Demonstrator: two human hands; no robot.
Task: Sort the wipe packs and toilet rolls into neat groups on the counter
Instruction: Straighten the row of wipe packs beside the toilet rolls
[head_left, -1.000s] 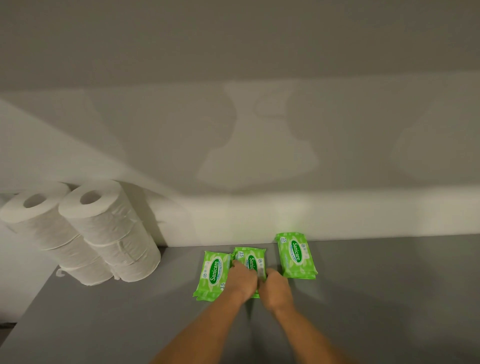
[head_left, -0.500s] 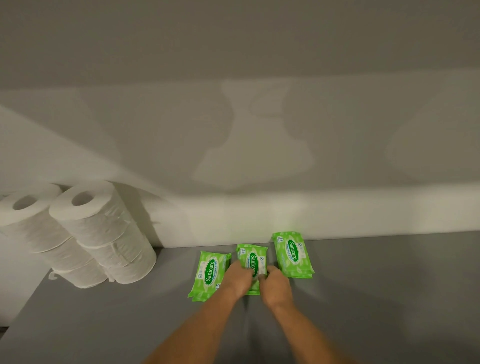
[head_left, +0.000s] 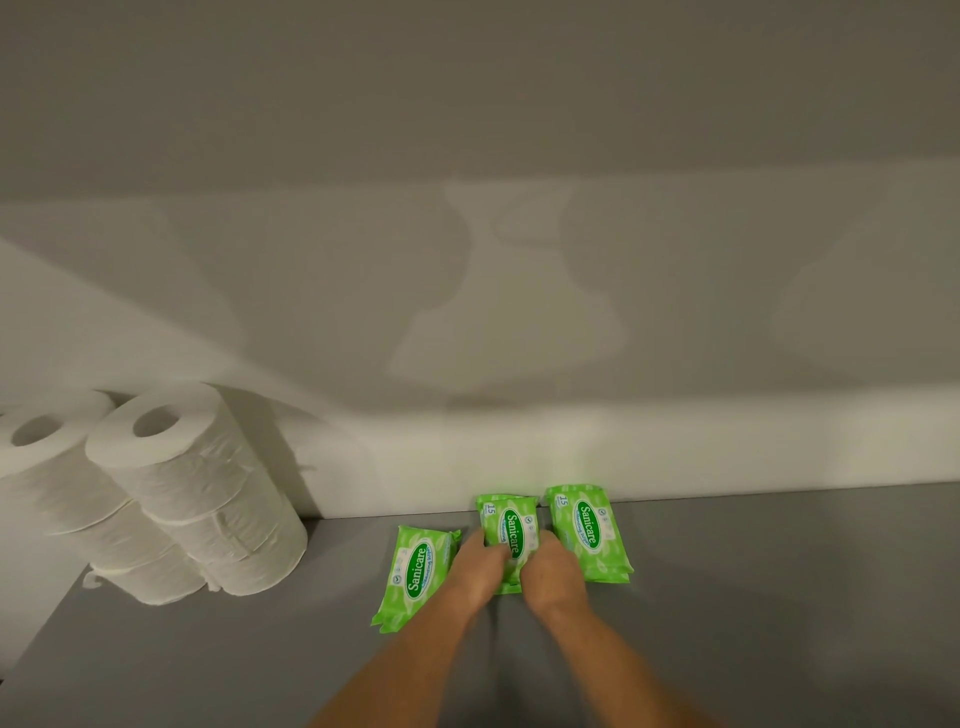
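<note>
Both hands grip the middle pack (head_left: 506, 530) on the grey worktop (head_left: 779, 597): left hand (head_left: 480, 564) on its left side, right hand (head_left: 550, 569) on its right. It has slid back toward the wall since a second ago. Their fingers hide its near end. Rolls (head_left: 171, 499) stand far left.

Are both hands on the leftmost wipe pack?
No, the left hand and right hand both grip the middle pack, while the left pack lies untouched beside them.
</note>
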